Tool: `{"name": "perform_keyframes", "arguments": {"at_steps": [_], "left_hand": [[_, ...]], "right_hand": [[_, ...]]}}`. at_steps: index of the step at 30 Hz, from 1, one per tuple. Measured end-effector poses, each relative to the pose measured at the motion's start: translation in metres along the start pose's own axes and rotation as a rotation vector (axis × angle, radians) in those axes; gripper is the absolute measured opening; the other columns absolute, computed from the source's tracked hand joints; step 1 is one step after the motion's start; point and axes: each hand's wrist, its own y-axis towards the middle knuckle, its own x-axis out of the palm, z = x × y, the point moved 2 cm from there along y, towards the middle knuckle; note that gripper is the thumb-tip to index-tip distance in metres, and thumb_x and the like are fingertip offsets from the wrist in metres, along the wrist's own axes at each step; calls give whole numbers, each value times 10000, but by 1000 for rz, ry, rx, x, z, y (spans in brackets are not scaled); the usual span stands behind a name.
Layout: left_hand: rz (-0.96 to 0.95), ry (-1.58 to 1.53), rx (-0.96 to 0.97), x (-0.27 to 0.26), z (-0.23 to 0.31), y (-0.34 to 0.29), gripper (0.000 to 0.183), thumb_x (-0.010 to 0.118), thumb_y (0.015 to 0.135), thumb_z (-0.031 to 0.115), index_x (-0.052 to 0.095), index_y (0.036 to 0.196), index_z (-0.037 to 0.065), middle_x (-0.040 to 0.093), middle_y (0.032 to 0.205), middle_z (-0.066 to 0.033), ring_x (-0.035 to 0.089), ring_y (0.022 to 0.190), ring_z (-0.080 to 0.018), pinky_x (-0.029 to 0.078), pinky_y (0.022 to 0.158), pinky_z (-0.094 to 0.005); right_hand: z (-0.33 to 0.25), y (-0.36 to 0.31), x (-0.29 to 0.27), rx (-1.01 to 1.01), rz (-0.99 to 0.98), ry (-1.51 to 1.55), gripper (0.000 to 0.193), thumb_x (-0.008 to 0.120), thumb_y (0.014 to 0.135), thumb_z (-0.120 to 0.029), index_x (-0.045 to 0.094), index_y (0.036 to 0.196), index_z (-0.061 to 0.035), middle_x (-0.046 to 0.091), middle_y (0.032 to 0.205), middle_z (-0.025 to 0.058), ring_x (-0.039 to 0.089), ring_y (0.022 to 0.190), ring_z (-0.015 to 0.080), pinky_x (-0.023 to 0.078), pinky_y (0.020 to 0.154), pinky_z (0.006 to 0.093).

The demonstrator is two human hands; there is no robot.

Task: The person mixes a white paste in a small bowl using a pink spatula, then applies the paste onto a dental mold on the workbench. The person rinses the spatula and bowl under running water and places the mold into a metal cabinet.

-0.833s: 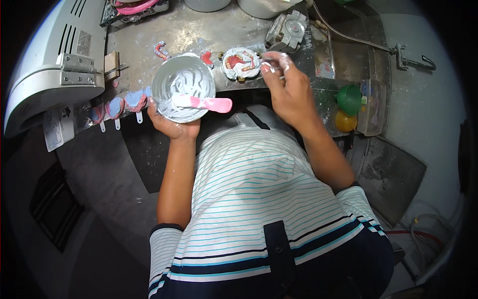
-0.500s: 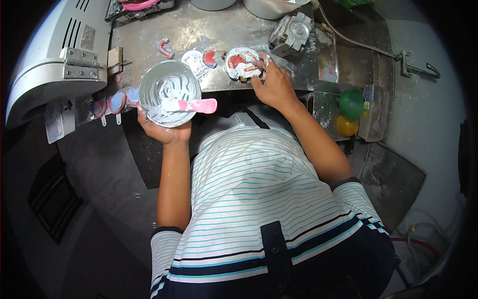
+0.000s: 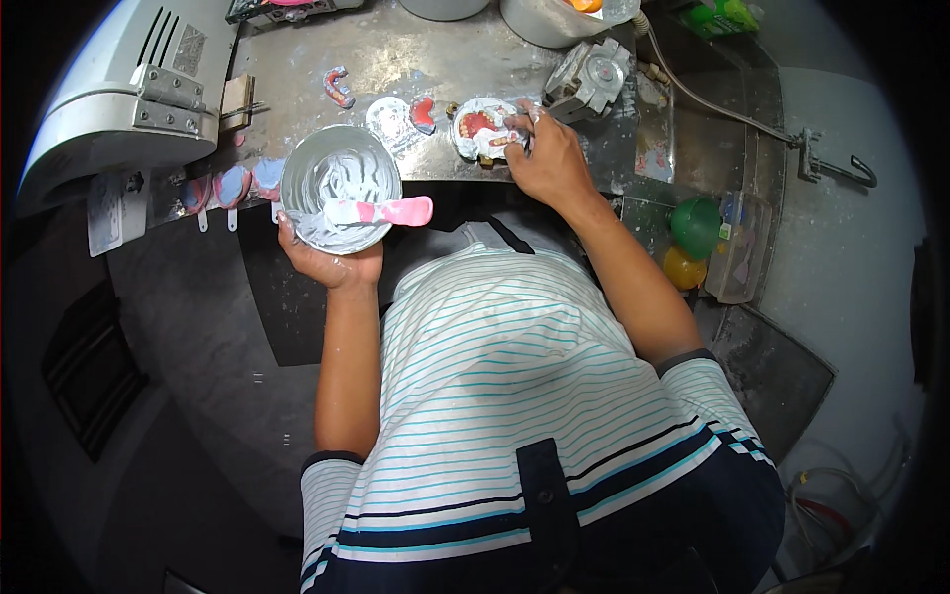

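Observation:
My left hand (image 3: pixel 341 265) holds up a grey mixing bowl (image 3: pixel 300 163) from below, with its fingers around the near rim. White plaster coats the inside of the bowl. A spatula (image 3: pixel 401 211) with a pink handle lies across it, its white-smeared blade inside. My right hand (image 3: pixel 554 163) is at a round metal flask (image 3: pixel 486 161) by the bench edge, fingers apart and fingertips on its right side. Wet white plaster (image 3: pixel 495 107) fills the flask around a red-and-tooth-coloured denture (image 3: pixel 477 123).
Two more dentures, one horseshoe-shaped (image 3: pixel 338 87) and one red (image 3: pixel 423 115), lie on the metal bench (image 3: pixel 435 49). Pink-and-blue impression trays (image 3: pixel 234 186) line its left edge. A metal flask block (image 3: pixel 594 77) stands beyond my right hand. A white machine (image 3: pixel 124 124) occupies the left.
My right fingertips have shifted slightly over the plaster at the flask's right side. The left hand still holds the bowl with the spatula. The whole view has tilted a little.

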Motion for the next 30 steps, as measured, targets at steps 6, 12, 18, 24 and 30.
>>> {"name": "perform_keyframes", "arguments": {"at_steps": [6, 12, 18, 24, 30], "left_hand": [[19, -14, 12, 0, -4, -4, 653, 479, 908, 542, 520, 1356, 68, 585, 1321, -109, 555, 1226, -301, 422, 1064, -484], [15, -26, 29, 1, -7, -11, 667, 476, 912, 548, 509, 1372, 65, 578, 1330, -117, 548, 1236, -303, 417, 1070, -485], [35, -7, 47, -1, -12, -16, 666, 525, 887, 557, 530, 1368, 96, 577, 1349, -102, 536, 1256, -319, 391, 1094, -522], [33, -10, 60, 0, -19, -20, 674, 536, 878, 552, 518, 1380, 102, 566, 1362, -100, 528, 1264, -318, 392, 1092, -530], [38, -32, 64, 2, -24, -27, 675, 533, 879, 553, 516, 1384, 105, 567, 1360, -101, 530, 1262, -317, 393, 1091, -529]], "right_hand": [[0, 4, 0, -69, -12, 19, 564, 598, 787, -96, 508, 1314, 85, 691, 1168, 190, 651, 1105, 352, 483, 989, 374], [2, 6, -4, -95, -16, 36, 551, 598, 781, -95, 522, 1296, 87, 694, 1156, 193, 653, 1087, 360, 484, 986, 384], [9, 1, -3, -91, -50, 35, 536, 589, 782, -85, 530, 1286, 88, 704, 1121, 195, 665, 1054, 368, 489, 978, 381], [4, 2, -4, -63, -39, 70, 522, 578, 781, -76, 537, 1274, 91, 700, 1122, 204, 660, 1061, 372, 491, 978, 391], [0, 5, -7, -204, 7, -19, 524, 574, 771, -72, 549, 1270, 87, 699, 1125, 205, 691, 1005, 312, 517, 926, 339]]}}
